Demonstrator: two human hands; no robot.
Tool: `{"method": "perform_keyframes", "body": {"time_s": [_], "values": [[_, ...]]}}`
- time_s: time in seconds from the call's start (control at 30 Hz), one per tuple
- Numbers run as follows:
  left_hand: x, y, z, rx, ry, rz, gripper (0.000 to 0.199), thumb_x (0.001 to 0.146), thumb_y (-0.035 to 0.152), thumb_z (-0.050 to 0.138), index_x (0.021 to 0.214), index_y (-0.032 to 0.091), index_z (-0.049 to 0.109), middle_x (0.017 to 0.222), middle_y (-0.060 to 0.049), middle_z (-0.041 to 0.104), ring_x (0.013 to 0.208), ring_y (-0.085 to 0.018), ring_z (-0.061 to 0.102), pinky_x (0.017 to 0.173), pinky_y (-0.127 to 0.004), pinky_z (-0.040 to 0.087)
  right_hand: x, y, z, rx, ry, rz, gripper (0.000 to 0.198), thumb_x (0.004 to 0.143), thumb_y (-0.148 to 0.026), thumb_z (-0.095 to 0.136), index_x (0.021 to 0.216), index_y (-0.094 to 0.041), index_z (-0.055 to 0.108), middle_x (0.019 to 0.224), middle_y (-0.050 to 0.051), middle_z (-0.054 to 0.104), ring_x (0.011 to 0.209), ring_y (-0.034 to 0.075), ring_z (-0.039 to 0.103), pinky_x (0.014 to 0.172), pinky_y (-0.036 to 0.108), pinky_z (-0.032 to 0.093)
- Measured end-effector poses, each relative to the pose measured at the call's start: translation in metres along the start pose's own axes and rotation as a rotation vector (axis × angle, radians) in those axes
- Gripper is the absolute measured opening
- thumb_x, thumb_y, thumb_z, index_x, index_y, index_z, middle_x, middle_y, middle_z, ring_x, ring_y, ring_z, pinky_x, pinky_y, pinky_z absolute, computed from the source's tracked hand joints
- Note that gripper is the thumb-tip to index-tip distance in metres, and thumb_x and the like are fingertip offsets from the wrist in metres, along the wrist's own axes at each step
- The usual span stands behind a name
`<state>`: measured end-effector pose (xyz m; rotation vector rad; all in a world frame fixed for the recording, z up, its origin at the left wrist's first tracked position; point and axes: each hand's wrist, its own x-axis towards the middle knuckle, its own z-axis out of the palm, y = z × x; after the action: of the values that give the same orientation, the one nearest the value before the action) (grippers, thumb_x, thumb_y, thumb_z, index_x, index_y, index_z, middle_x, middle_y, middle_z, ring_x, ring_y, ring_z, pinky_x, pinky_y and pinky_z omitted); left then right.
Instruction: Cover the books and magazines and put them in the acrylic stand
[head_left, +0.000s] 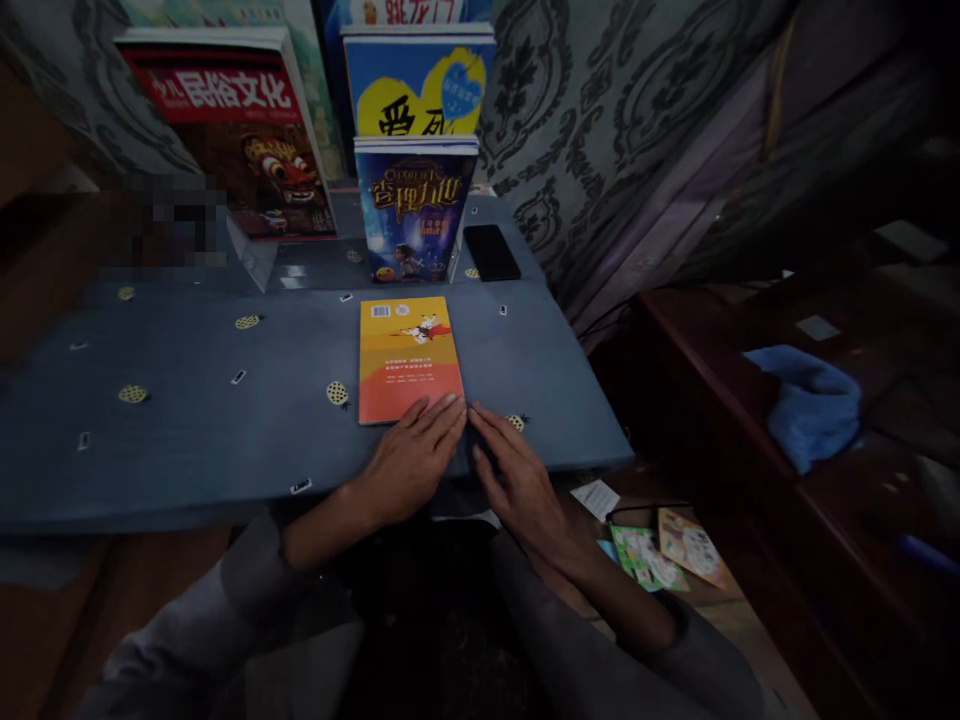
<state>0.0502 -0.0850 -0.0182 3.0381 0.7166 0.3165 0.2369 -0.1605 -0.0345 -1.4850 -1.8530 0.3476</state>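
Note:
An orange and yellow book (pixel 409 365) lies flat on the blue tablecloth, its back cover with a barcode facing up. My left hand (pixel 416 455) rests over the book's near edge, fingers stretched out and lying together, with the tips at the lower right corner. My right hand (pixel 517 480) is just right of that corner, fingers extended and the thumb a little apart. Its fingertips nearly meet those of my left hand; whether they touch the book's edge I cannot tell. Neither hand grips anything.
Behind the book, a clear stand (pixel 322 270) holds upright books, among them a blue book (pixel 412 215) and a red-topped book (pixel 251 140). A black phone (pixel 492 252) lies to the right on the tablecloth (pixel 187 440). Booklets (pixel 649 558) and a blue cloth-like item (pixel 814 405) are lower right.

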Motion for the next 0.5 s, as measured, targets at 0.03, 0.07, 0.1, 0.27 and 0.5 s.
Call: {"method": "perform_keyframes", "body": {"time_s": [0.03,0.07,0.1,0.27,0.5], "values": [[-0.001,0.001,0.0,0.009,-0.007,-0.007,0.054,0.098,0.009,0.032,0.152,0.004,0.04,0.157,-0.017,0.045,0.151,-0.025,0.036,0.124,-0.045,0.033,0.001,0.0,0.001,-0.006,-0.003,-0.013,0.056,0.102,-0.019,0.044,0.157,-0.027,0.039,0.15,0.011,0.056,0.138,0.027,0.054,0.114,0.052,0.049],[-0.002,0.002,0.0,0.015,-0.008,-0.013,0.054,0.098,0.009,0.032,0.151,0.003,0.041,0.157,-0.017,0.044,0.151,-0.025,0.036,0.124,-0.044,0.033,0.001,0.0,0.002,-0.012,-0.005,-0.027,0.057,0.102,-0.019,0.044,0.157,-0.028,0.038,0.15,0.011,0.055,0.138,0.027,0.054,0.114,0.053,0.049],[-0.003,0.003,0.0,0.02,-0.006,-0.018,0.053,0.099,0.009,0.032,0.151,0.003,0.041,0.158,-0.017,0.044,0.15,-0.025,0.037,0.124,-0.044,0.033,0.001,0.0,0.004,-0.02,-0.005,-0.041,0.058,0.102,-0.018,0.044,0.158,-0.028,0.036,0.15,0.012,0.055,0.138,0.027,0.054,0.114,0.053,0.049],[-0.016,0.002,0.001,0.03,0.058,-0.042,0.05,0.101,0.012,0.034,0.149,0.003,0.043,0.155,-0.017,0.048,0.148,-0.026,0.04,0.122,-0.044,0.037,0.001,0.003,0.01,-0.07,0.009,-0.103,0.06,0.101,-0.016,0.044,0.159,-0.026,0.035,0.148,0.014,0.056,0.136,0.027,0.055,0.111,0.053,0.051],[-0.048,-0.005,0.0,0.018,0.159,-0.143,0.05,0.105,0.018,0.034,0.154,0.008,0.037,0.153,-0.017,0.05,0.147,-0.025,0.043,0.12,-0.047,0.04,0.005,0.001,0.016,-0.181,0.059,-0.187,0.063,0.098,-0.012,0.046,0.159,-0.025,0.033,0.145,0.015,0.059,0.137,0.03,0.054,0.109,0.06,0.048]]}}
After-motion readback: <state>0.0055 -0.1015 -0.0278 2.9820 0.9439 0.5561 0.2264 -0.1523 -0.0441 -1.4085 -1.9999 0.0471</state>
